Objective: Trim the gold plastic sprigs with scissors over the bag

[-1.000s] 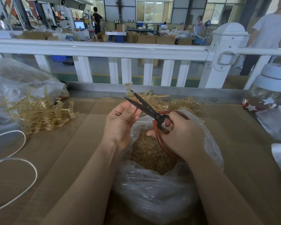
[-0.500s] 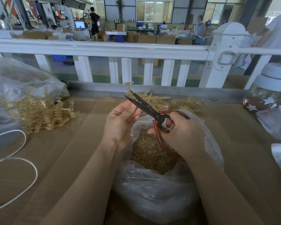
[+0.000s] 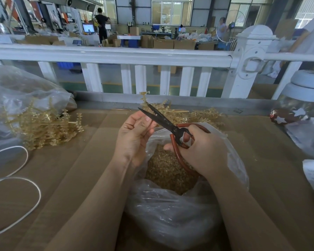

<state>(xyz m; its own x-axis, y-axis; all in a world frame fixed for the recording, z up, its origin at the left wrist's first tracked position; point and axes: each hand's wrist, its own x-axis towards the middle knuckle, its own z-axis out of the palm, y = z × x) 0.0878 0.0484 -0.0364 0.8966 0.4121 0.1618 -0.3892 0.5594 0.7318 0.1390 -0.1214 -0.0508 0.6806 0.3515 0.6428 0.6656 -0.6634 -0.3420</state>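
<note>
Scissors point(image 3: 163, 121) stand with blades slightly parted over the bag point(image 3: 170, 211), a shade narrower than half a second ago, when the two tips stood a little further apart. We see our right hand point(image 3: 205, 153) with its fingers curled through the red loop handles, clamped on the tool. Our left hand point(image 3: 134, 136) has kept its place just beside the blades, fingers point(image 3: 145, 122) curled and pinched together on what we take to be a small sprig piece, though the piece itself is too small to make out. Both hands sit above the bag's open mouth at the near middle of the table point(image 3: 80, 169), where gold trimmings point(image 3: 169, 173) already lie deep.

We read the narrowing blades as a cut in progress or just made, with the offcut due to fall into the bag. Much is left: one heap of sprigs point(image 3: 43, 127) spills from a second bag point(image 3: 16, 98) toward the table's left edge, another heap point(image 3: 198, 115) lies along the far edge behind the hands. A white cord point(image 3: 25, 201) loops near the left edge.
</note>
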